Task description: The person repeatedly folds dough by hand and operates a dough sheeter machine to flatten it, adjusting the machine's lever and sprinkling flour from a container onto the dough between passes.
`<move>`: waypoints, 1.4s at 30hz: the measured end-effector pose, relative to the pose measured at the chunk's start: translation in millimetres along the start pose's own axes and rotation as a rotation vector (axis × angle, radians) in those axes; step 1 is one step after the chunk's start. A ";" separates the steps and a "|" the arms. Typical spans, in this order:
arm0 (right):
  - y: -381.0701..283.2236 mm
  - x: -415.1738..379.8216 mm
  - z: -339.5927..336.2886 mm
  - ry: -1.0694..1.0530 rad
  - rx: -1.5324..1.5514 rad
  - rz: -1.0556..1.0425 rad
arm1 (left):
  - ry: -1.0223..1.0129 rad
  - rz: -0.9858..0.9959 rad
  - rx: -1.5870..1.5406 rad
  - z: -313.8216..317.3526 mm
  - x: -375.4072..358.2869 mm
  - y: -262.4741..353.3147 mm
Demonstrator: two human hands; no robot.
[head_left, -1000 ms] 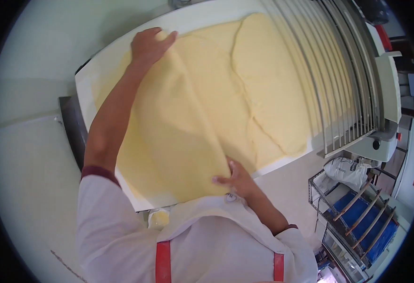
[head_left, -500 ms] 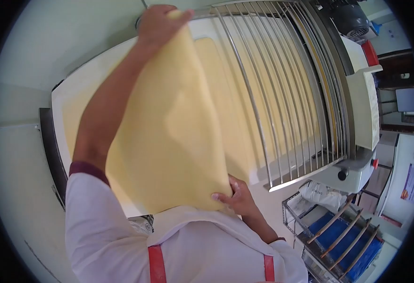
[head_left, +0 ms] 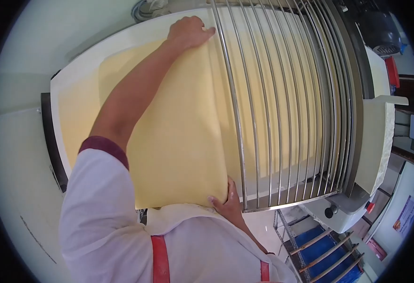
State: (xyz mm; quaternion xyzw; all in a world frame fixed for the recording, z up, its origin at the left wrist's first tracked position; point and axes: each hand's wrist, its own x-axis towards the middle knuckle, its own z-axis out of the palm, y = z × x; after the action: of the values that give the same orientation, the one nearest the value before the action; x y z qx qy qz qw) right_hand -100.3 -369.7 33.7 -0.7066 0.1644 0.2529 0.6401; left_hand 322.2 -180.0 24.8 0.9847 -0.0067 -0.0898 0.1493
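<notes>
A wide pale-yellow dough sheet point(head_left: 178, 127) lies folded over in front of me, its fold running from far to near beside the metal bars. At the far end my left hand point(head_left: 188, 33) is closed on the dough's corner, thumb pointing right; some fingertips are hidden. At the near corner my right hand point(head_left: 229, 199) grips the same sheet, thumb on top and fingers along its right side. More dough shows underneath, stretching right below the bar guard and left across the white belt point(head_left: 82, 63).
The sheeter's metal bar guard point(head_left: 268, 118) stands just right of the dough. Beyond it sit a roller housing, a red-tipped knob point(head_left: 370, 207) and a dark motor point(head_left: 381, 33). A rack with a blue tray and wooden rods point(head_left: 327, 250) is at lower right; a wall runs along the left.
The raised dough has come down flatter onto the layer below. My left hand has lowered and moved right toward the guard; my right hand stays at the near corner.
</notes>
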 end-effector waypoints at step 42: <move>-163.2 -80.5 -509.2 0.825 -0.035 -0.680 | 0.253 0.038 0.105 26.0 -337.6 -169.5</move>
State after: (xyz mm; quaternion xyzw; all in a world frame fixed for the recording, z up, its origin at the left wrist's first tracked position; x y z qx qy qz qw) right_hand -0.6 -859.5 240.3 -0.7714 0.1600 -0.2648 0.5562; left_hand -16.9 -12.1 9.4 0.9943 -0.0113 0.0382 0.0991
